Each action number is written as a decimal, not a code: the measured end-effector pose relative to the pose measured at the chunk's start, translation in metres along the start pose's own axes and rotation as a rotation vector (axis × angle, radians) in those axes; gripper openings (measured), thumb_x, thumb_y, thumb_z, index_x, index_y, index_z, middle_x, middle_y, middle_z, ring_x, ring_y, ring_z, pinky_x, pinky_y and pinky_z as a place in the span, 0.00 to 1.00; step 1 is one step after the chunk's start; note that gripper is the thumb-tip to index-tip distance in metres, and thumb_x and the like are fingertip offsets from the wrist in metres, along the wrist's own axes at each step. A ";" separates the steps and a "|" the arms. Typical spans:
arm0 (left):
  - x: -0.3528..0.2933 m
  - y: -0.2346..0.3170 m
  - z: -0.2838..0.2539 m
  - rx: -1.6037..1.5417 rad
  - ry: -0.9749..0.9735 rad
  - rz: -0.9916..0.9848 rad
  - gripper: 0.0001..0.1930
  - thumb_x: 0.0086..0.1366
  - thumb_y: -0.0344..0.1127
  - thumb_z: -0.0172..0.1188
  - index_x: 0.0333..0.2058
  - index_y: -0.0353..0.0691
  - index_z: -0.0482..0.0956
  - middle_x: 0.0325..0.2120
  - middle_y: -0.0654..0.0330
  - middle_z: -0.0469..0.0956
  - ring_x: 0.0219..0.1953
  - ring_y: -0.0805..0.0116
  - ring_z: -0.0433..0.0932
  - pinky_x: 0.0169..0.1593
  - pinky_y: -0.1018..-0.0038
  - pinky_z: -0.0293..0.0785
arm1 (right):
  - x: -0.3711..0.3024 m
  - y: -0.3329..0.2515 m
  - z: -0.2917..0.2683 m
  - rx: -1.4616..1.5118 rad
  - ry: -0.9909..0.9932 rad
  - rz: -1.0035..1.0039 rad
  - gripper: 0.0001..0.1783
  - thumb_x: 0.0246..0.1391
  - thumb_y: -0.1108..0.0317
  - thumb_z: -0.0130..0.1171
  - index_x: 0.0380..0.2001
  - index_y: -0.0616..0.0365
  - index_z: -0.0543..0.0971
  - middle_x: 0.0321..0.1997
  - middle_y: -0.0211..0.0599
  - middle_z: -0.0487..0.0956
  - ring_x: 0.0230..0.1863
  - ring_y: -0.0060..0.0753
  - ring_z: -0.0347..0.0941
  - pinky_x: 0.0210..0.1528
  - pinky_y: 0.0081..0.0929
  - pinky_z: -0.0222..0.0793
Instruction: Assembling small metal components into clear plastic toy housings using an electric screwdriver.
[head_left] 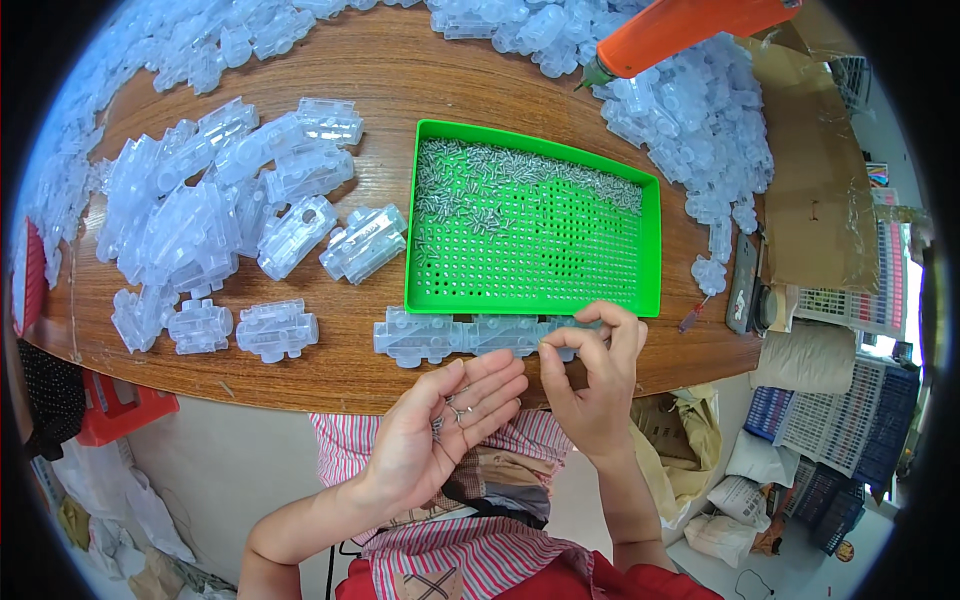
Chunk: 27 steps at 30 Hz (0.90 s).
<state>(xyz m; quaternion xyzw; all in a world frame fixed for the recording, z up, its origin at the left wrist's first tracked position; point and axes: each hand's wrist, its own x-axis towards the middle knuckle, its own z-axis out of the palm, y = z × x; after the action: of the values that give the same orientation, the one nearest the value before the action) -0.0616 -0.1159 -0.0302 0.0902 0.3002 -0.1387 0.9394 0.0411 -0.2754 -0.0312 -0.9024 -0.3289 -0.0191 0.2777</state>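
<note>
My left hand (452, 415) lies palm up at the table's front edge, with several small silver screws (456, 411) in its cupped palm. Beside it, my right hand (597, 375) is closed in a pinch, thumb and index finger bent together; what they hold, if anything, is too small to make out. Its fingertips are over a row of clear plastic housings (415, 337), partly hidden by that hand. Behind the row stands a green perforated tray (533, 306) with many silver screws (480, 185) heaped along its far and left sides.
Clear plastic housings (190, 225) are piled on the left, and two stand apart near the front edge. More clear parts (690, 120) heap at the back right. An orange power screwdriver (690, 35) hangs above them. A small screwdriver (692, 315) lies at the right edge.
</note>
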 end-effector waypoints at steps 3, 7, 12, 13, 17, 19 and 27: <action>0.000 0.000 -0.001 -0.003 0.003 0.003 0.27 0.74 0.43 0.37 0.61 0.26 0.61 0.61 0.46 0.66 0.64 0.57 0.65 0.68 0.63 0.61 | 0.001 -0.001 -0.002 -0.003 -0.013 -0.004 0.09 0.45 0.71 0.65 0.32 0.51 0.79 0.45 0.39 0.68 0.43 0.42 0.59 0.43 0.35 0.58; 0.000 -0.001 -0.002 -0.016 0.000 0.004 0.27 0.74 0.43 0.37 0.61 0.27 0.61 0.61 0.46 0.66 0.64 0.57 0.65 0.67 0.63 0.61 | 0.004 -0.003 -0.007 -0.045 -0.041 -0.054 0.09 0.45 0.71 0.65 0.32 0.52 0.79 0.45 0.39 0.68 0.43 0.42 0.60 0.43 0.35 0.59; 0.001 -0.001 -0.001 -0.017 -0.004 0.002 0.27 0.73 0.43 0.38 0.61 0.27 0.60 0.61 0.46 0.65 0.64 0.57 0.65 0.67 0.64 0.61 | 0.005 -0.004 -0.007 -0.056 -0.039 -0.040 0.09 0.44 0.72 0.66 0.32 0.52 0.79 0.45 0.39 0.68 0.42 0.42 0.60 0.43 0.34 0.59; 0.001 -0.001 -0.001 -0.015 -0.004 0.002 0.27 0.73 0.43 0.38 0.61 0.27 0.60 0.61 0.46 0.65 0.64 0.57 0.65 0.67 0.64 0.61 | 0.006 -0.003 -0.006 -0.035 -0.023 -0.027 0.09 0.44 0.72 0.66 0.32 0.53 0.79 0.44 0.39 0.68 0.42 0.41 0.61 0.43 0.34 0.59; 0.000 -0.001 0.000 -0.013 -0.002 0.004 0.27 0.73 0.43 0.38 0.61 0.27 0.60 0.61 0.46 0.65 0.64 0.58 0.65 0.67 0.64 0.61 | 0.007 -0.001 -0.005 0.010 -0.015 0.011 0.10 0.44 0.73 0.67 0.32 0.53 0.79 0.43 0.39 0.68 0.41 0.40 0.61 0.42 0.34 0.60; 0.000 0.000 0.002 0.014 0.005 0.006 0.28 0.74 0.45 0.37 0.62 0.27 0.60 0.62 0.46 0.64 0.64 0.58 0.65 0.67 0.64 0.61 | 0.007 -0.001 -0.005 0.051 0.046 0.035 0.10 0.44 0.74 0.67 0.32 0.53 0.79 0.40 0.37 0.68 0.39 0.38 0.62 0.41 0.33 0.60; 0.002 0.006 0.004 -0.114 -0.211 -0.079 0.35 0.73 0.57 0.30 0.65 0.32 0.56 0.66 0.50 0.59 0.67 0.62 0.59 0.69 0.67 0.55 | -0.008 -0.037 -0.028 0.240 -0.044 0.002 0.13 0.42 0.74 0.68 0.35 0.51 0.82 0.39 0.31 0.70 0.40 0.32 0.66 0.41 0.31 0.59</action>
<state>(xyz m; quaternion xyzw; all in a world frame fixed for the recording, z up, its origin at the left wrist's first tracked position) -0.0559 -0.1121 -0.0277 0.0098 0.2102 -0.1671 0.9632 0.0170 -0.2714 0.0085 -0.8631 -0.3342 0.0407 0.3765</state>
